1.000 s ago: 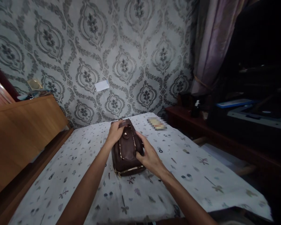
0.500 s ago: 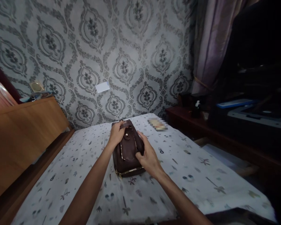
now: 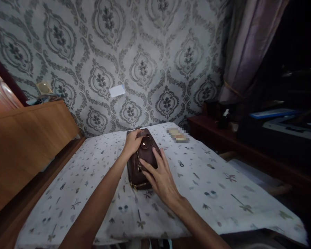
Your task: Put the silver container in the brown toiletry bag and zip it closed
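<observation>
- Brown bag sits on the white printed sheet, centre of view, directly ahead of the person and between both hands.
- Long axis runs roughly away from the person, far end leaning slightly left. Handle strap at the far end, gold zip across the near end.
- Left hand: grasping the bag at its far left corner, thumb on the front side, fingers over the top by the strap — how much strap is in the grip, can't tell.
- Right hand: not clenched, fingers spread over the near right part of the front panel. Index fingertip lands by the left zip track — touching or just over it, can't tell.
- Nearer hand to the near-end zip: right. Nearer to the strap: left.
- Blurred yellowish item: right of the bag, well apart.
</observation>
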Motion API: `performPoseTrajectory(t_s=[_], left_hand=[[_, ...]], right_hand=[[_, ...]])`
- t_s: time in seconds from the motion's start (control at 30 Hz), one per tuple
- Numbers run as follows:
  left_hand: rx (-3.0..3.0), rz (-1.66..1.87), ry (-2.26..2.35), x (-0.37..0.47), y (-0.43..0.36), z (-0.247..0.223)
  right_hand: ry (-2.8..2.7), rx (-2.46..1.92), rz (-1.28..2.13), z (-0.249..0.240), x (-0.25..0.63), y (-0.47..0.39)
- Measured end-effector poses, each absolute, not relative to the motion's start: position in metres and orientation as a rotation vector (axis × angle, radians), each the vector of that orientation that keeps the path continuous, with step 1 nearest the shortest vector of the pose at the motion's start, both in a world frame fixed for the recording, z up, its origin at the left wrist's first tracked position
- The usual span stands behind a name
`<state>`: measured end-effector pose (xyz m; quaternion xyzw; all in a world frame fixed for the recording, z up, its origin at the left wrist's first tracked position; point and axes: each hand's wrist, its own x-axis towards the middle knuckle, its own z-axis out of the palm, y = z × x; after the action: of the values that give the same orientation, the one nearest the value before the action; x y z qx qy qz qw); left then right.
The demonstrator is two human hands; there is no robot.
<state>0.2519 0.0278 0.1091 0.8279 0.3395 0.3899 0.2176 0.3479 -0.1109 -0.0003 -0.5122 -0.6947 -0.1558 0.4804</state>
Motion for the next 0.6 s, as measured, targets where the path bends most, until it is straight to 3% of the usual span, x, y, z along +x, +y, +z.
performPoseTrajectory(t_s=[0.6], left_hand=[[2.288,1.077,0.922,0.253,0.033,0.105]], right_hand=[[-1.614,-1.507,-0.462,0.024,0.322,-0.1]])
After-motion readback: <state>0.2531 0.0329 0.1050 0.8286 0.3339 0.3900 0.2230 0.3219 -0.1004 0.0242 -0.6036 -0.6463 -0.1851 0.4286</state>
